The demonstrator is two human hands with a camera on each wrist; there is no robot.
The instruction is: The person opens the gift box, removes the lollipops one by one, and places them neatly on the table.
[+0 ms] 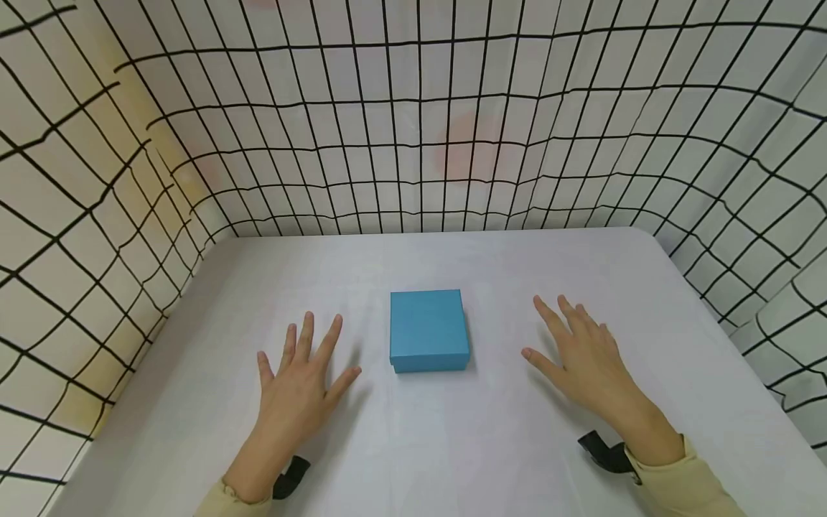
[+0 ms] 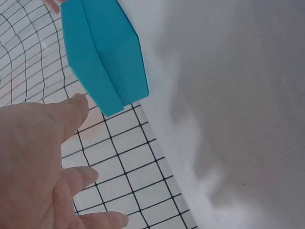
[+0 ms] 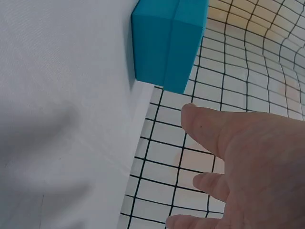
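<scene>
A blue lidded box [image 1: 428,327] sits on the white table, midway between my two hands. Its lid edge runs round the sides as a seam, seen on the box [image 2: 102,52] in the left wrist view and on the box [image 3: 167,45] in the right wrist view. To its left, my left hand [image 1: 293,391] hovers palm down with fingers spread, holding nothing. On the other side my right hand [image 1: 588,362] is also held over the table, fingers extended and apart from the box. Shadows of both hands fall on the cloth.
White cloth covers the table [image 1: 426,445]. Black grid netting [image 1: 420,122] over pale walls rises behind the table and along both sides. Each wrist wears a black strap [image 1: 607,454] near a pale yellow sleeve [image 1: 691,485].
</scene>
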